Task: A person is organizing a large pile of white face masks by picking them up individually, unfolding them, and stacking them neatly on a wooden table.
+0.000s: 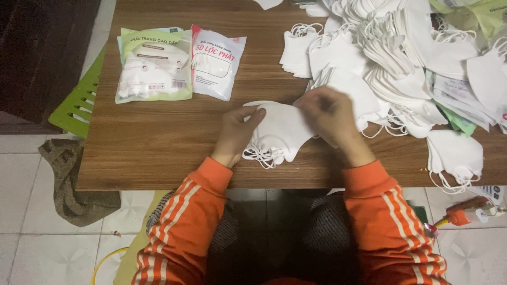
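A small stack of white face masks (282, 132) lies on the wooden table (158, 142) near its front edge, ear loops trailing toward me. My left hand (237, 132) grips the stack's left edge, fingertips on the top mask. My right hand (330, 113) rests on the right side of the same stack, fingers curled over it. Both sleeves are orange with white stripes.
A large heap of loose white masks (391, 58) covers the table's right and far side; another small pile (457, 155) sits at the right front. Two filled mask packets, green (154, 66) and white (216, 60), lie far left. A green plastic chair (79, 100) stands left of the table.
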